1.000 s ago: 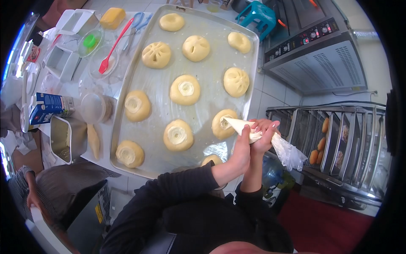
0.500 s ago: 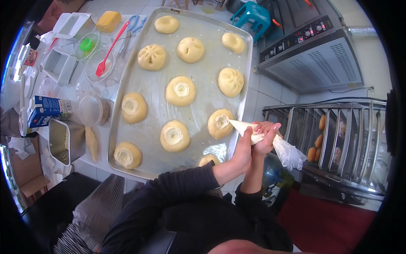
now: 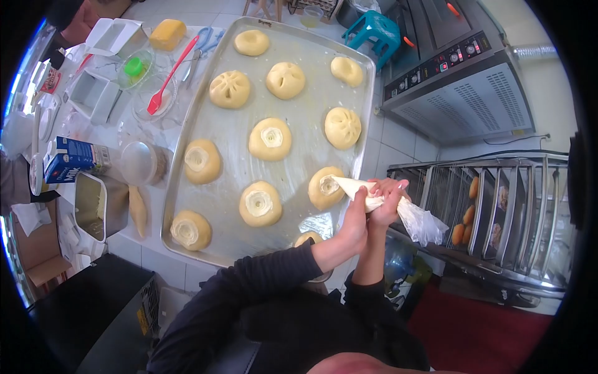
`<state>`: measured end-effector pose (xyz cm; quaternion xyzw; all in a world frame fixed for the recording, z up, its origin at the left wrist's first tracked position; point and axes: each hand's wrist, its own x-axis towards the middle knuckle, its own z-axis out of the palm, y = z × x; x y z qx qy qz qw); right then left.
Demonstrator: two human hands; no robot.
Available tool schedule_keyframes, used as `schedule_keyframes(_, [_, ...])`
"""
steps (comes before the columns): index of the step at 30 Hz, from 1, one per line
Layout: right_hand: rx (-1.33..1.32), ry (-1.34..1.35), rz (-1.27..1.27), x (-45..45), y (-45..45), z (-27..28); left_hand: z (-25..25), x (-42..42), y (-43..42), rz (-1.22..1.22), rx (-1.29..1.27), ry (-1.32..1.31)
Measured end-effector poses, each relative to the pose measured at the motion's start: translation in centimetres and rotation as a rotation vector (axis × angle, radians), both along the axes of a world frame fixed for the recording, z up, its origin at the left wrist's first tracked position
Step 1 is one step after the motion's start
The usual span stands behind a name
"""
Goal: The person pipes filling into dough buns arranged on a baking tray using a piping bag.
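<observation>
Both my hands grip a white piping bag [image 3: 423, 224] above the right edge of a large metal baking tray [image 3: 218, 140]. My left hand [image 3: 354, 223] is closed around its lower part. My right hand [image 3: 387, 202] is wrapped around it higher up, below the twisted clear plastic end. The bag's tip is at the cream in the hollow of a dough bun [image 3: 319, 196]. Pale cream rings fill the hollows of several other buns, such as the middle bun [image 3: 260, 215]. Farther back lie buns with slits or dents and no cream, among them a slit bun [image 3: 230, 90].
On the left table are a red spatula [image 3: 167, 81], a milk carton [image 3: 68, 161], a metal loaf tin [image 3: 89, 206], a lidded plastic tub [image 3: 138, 163] and a full piping bag [image 3: 137, 209]. An oven [image 3: 461, 87] and a tray rack [image 3: 479, 187] stand right, with a teal stool [image 3: 374, 34] behind.
The view has shifted slightly, and the tray appears a little lower and to the right. A striped cloth at lower left has gone from view. Both hands keep hold of the piping bag.
</observation>
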<state>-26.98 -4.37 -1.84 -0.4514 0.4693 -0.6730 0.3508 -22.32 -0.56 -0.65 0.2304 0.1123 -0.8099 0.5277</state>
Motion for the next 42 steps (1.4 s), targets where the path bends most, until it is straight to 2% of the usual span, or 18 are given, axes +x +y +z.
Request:
schedule_keyframes(14, [-0.001,0.022,0.007,-1.5,1.4,0.1,0.1,-0.9,1.4,-0.034,0.064,0.056])
schedule_keyframes(19, [0.082,0.039,0.007,-1.3,2.3,0.1,0.0,-1.0,2.3,-0.004,0.044,0.039])
schedule_keyframes(25, [0.112,0.004,0.043,-0.2,2.9,0.0,0.6,-1.0,2.6,0.101,0.159,-0.079])
schedule_keyframes(28, [0.107,-0.028,0.071,0.2,2.8,-0.1,0.5,-0.9,2.5,0.145,0.121,-0.206])
schedule_keyframes(30, [0.099,-0.049,0.080,0.4,2.5,-0.3,4.0,0.8,1.2,0.049,0.186,-0.270])
schedule_keyframes(32, [0.109,-0.051,0.073,0.7,2.3,-0.4,4.1,1.2,0.9,0.063,0.184,-0.229])
schedule_keyframes(34, [0.072,-0.079,0.109,0.8,1.8,-0.6,1.3,0.7,1.4,0.184,0.112,-0.080])
schedule_keyframes(37, [0.055,-0.105,0.093,1.0,1.3,-0.6,0.0,0.6,1.3,0.162,0.029,-0.031])
schedule_keyframes(42, [0.026,-0.098,0.051,1.2,0.5,-0.4,-0.4,0.6,0.6,0.090,0.044,-0.046])
